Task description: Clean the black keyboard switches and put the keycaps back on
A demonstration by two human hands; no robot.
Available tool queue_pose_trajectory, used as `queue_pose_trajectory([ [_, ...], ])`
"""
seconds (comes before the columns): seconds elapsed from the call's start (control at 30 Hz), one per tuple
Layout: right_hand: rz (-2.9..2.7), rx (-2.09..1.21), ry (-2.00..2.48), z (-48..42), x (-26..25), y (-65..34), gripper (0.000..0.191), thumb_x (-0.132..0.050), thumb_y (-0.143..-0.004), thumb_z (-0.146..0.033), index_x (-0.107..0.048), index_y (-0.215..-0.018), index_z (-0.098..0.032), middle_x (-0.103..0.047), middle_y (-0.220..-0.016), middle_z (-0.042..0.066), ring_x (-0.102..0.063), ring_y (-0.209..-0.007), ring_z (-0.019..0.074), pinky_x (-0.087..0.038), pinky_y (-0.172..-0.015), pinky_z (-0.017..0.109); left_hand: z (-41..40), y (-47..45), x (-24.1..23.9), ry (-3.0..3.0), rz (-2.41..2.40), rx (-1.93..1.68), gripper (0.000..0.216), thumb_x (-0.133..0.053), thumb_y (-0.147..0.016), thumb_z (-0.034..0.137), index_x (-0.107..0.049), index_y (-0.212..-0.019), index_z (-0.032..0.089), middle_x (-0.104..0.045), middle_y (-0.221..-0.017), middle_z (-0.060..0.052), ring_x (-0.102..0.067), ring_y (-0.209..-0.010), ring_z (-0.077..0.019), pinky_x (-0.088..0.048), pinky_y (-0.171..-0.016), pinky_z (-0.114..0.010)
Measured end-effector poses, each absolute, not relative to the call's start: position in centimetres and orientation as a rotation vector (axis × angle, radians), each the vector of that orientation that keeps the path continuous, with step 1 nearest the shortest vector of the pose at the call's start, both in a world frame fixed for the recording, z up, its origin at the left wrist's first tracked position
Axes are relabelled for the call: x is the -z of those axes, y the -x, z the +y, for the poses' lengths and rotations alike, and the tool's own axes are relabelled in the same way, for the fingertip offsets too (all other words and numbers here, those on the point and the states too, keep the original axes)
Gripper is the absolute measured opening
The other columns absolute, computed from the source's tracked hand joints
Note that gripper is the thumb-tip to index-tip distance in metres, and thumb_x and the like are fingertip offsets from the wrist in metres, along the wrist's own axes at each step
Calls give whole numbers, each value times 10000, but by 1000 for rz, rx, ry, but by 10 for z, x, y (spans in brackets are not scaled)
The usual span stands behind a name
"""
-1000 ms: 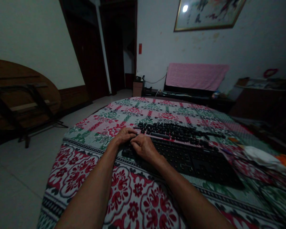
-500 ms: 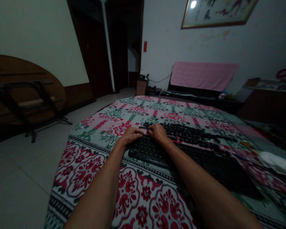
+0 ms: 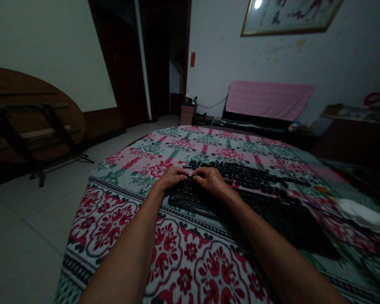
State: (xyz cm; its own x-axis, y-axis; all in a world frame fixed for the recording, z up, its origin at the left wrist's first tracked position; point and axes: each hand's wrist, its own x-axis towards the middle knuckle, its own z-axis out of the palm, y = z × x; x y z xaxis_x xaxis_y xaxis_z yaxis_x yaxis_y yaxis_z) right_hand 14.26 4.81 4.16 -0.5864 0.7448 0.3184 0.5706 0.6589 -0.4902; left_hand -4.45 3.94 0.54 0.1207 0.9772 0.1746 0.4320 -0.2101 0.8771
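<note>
A black keyboard [image 3: 196,204], its keycaps off across the part I can see, lies on the patterned cloth. Behind it is a long heap of loose black keycaps [image 3: 250,175]. At the keyboard's far left corner, my left hand [image 3: 173,176] is closed, thumb and fingers bent together over the edge. My right hand [image 3: 211,179] reaches over the keyboard from the right, its thumb and forefinger pinched close to my left fingertips. Something small and dark shows between the two hands, too small to name. My right forearm hides part of the keyboard's middle.
The red, green and white cloth [image 3: 120,223] covers the table. A white crumpled item [image 3: 364,213] and a cable lie at the right. A folded round table [image 3: 28,90] leans at the left wall. A pink towel [image 3: 269,99] hangs over something at the back.
My right hand has turned flatter and come in from the loose keycaps to the keyboard's far left corner, close to my left fingertips. My left hand has shifted only slightly.
</note>
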Motion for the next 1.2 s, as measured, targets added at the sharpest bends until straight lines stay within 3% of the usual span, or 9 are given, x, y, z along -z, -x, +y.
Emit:
queue_pose_trajectory([
  [0.17, -2510, -815, 894, 27, -40, -150, 199, -510, -754, -214, -688, -812, -145, -641, -673, -13, -535, -592, 93, -373, -555, 185, 37, 44, -6, -1685, 1403, -1020, 314, -593, -612, 276, -692, -866, 121, -679, -771, -40, -582, -684, -156, -425, -616, -244],
  [0.43, -2560, -536, 885, 27, -33, -152, 225, -499, -758, -168, -699, -861, -185, -677, -810, 25, -587, -714, 130, -416, -675, 223, 38, 45, -7, -1693, 1422, -1000, 313, -604, -608, 279, -691, -872, 134, -683, -788, -27, -588, -714, -157, -431, -640, -242],
  [0.7, -2555, -505, 874, 25, -34, -157, 282, -501, -737, -133, -659, -965, -184, -656, -928, 38, -580, -831, 142, -420, -748, 248, 35, 42, -10, -1642, 1441, -994, 299, -616, -595, 271, -692, -848, 131, -664, -709, -9, -566, -636, -136, -415, -589, -229],
  [0.87, -2573, -480, 890, 21, -34, -155, 278, -600, -696, -212, -646, -968, -183, -640, -878, 36, -568, -773, 147, -410, -695, 247, 36, 43, -8, -1646, 1433, -991, 317, -612, -598, 282, -688, -864, 128, -664, -732, -18, -563, -636, -135, -408, -579, -229],
  [1.2, -2612, -334, 745, 15, -33, -152, 222, -559, -734, -155, -618, -948, -157, -600, -854, 54, -526, -785, 145, -378, -711, 245, 39, 46, -4, -1730, 1372, -990, 299, -600, -607, 315, -691, -827, 134, -669, -762, -24, -570, -682, -150, -416, -608, -234],
])
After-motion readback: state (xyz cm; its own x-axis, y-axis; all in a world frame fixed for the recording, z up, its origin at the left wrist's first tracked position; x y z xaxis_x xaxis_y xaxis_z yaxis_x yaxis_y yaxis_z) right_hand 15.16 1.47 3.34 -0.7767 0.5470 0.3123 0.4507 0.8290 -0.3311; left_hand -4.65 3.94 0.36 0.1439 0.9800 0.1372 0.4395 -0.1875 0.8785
